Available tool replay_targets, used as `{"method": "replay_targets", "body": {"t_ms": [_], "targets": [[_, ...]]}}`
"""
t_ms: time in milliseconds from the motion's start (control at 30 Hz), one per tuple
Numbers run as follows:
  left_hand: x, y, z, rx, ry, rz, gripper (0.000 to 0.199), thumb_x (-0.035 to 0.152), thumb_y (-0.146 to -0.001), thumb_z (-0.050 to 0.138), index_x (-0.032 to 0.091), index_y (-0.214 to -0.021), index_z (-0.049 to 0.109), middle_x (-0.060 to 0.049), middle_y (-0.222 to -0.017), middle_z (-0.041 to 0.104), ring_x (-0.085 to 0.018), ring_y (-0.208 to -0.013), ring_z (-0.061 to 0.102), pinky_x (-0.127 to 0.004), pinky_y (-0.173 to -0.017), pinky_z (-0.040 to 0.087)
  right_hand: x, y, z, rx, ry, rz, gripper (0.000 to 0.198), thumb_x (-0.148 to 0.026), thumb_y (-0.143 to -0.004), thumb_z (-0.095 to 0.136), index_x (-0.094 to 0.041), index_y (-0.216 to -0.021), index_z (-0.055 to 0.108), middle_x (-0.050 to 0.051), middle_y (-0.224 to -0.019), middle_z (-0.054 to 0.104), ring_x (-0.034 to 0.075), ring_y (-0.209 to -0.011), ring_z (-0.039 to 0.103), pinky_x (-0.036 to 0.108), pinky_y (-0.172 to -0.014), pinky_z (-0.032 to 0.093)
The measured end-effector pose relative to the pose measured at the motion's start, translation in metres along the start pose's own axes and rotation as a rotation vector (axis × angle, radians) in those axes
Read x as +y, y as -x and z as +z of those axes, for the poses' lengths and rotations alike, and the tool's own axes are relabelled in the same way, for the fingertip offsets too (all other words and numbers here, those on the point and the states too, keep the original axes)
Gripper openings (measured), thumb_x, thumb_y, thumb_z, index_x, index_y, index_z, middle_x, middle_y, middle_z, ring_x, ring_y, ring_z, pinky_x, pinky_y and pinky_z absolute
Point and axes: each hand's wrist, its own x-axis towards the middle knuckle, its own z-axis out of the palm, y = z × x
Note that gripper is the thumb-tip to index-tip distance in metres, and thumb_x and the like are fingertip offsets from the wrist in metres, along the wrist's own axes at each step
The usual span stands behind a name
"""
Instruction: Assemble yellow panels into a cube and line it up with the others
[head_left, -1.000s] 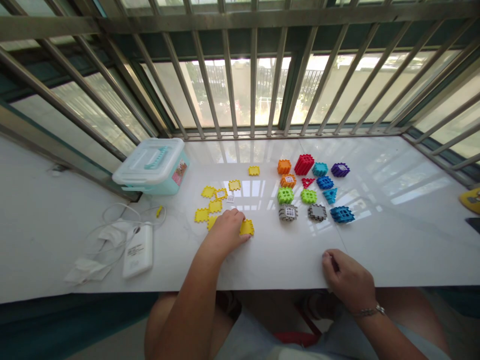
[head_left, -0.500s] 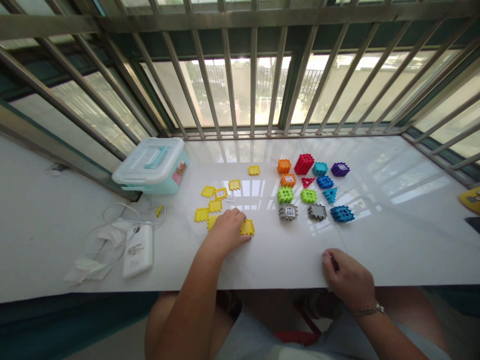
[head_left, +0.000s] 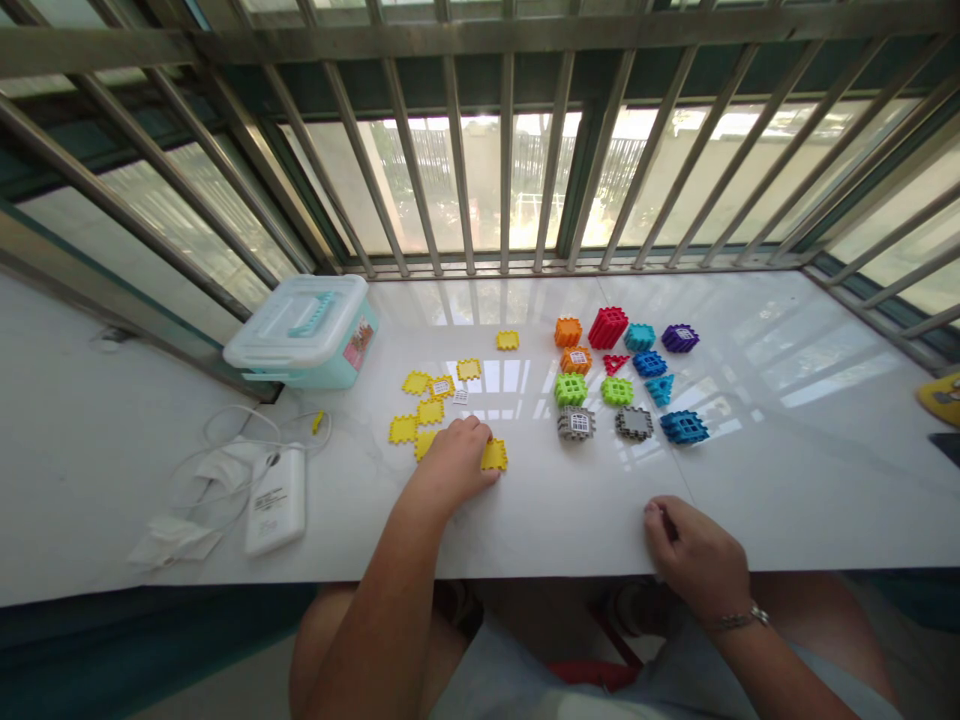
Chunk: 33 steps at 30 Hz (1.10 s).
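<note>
Change: hands and pieces lie as they did half a second ago.
Left hand (head_left: pixel 459 455): curled, thumb and fingers pinching a yellow toothed tile (head_left: pixel 496 456) low over the white tabletop (head_left: pixel 570 520).
Right hand (head_left: pixel 697 555): loosely fisted.
Yellow tiles (head_left: pixel 431 411): eight visible, pinched one included.
Triangular pieces: one red (head_left: pixel 616 365), one blue (head_left: pixel 660 390).

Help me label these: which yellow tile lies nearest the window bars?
The yellow notched tile apart at the back, left of the rear orange block; other visible yellow tiles lie closer to the left hand.
</note>
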Motion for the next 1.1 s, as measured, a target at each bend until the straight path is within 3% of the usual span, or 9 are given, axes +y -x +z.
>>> {"method": "replay_targets", "body": {"t_ms": [200,467,1100], "targets": [[-0.001,0.0,-0.001,-0.006,0.029,0.002,0.034,0.038,-0.087,0.081,0.023,-0.116,0.07,-0.012,-0.125,0.07,-0.033,-0.122,0.065,-0.042,-0.104,0.051,0.001,0.002,0.0,-0.018,0.003,0.023,0.034,-0.043,-0.108,0.053,-0.022,-0.094,0.075,0.003,-0.075,0.074,0.019,-0.067,0.065,0.032,-0.064,0.037],[-0.009,0.001,-0.002,-0.02,0.052,-0.043,0.052,0.041,-0.078,0.093,0.025,-0.121,0.069,-0.01,-0.131,0.068,-0.032,-0.124,0.065,-0.04,-0.107,0.05,0.0,0.002,0.0,-0.007,0.008,0.017,0.033,-0.043,-0.109,0.052,-0.023,-0.094,0.074,0.001,-0.074,0.072,0.018,-0.066,0.065,0.031,-0.064,0.036],[-0.014,0.004,-0.008,-0.024,0.085,-0.034,0.039,0.038,-0.083,0.089,0.025,-0.115,0.071,-0.009,-0.129,0.068,-0.03,-0.122,0.065,-0.039,-0.107,0.051,0.0,0.001,0.0,0.002,0.015,0.012,0.031,-0.041,-0.108,0.053,-0.023,-0.094,0.073,0.002,-0.074,0.072,0.018,-0.066,0.065,0.031,-0.065,0.038]]}}
